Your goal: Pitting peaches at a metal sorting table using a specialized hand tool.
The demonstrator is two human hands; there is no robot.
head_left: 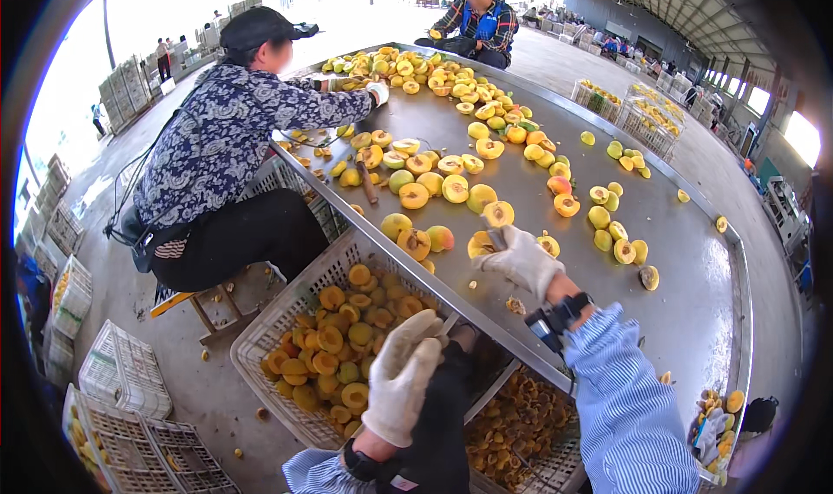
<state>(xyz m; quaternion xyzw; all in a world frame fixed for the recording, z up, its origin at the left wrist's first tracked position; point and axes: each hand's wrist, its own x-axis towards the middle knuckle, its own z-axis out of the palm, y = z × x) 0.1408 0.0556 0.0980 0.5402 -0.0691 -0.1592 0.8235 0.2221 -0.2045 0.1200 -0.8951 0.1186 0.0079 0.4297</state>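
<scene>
My left hand [403, 377], in a white work glove, hovers over a pale plastic crate [252, 355] heaped with pitted peach halves [330, 338]. Its fingers stretch out, with nothing visible in them. My right hand [524, 263], gloved too, is closed above the metal table [599, 346]. A small grey metal tool [496, 237] shows at its fingertips; the rest of it is hidden by the glove. Beside those fingertips lie a cut peach half [498, 214] and another half [480, 244]. More peaches [414, 196], some with stones in them, spread leftward and away.
A second crate of brown stones and scraps [521, 433] stands below the table edge. On the left a seated co-worker [217, 147] reaches over the table; another person [477, 21] sits at its far end. A wooden-handled tool [368, 184] lies among the fruit. Stacked crates [121, 372] stand at left.
</scene>
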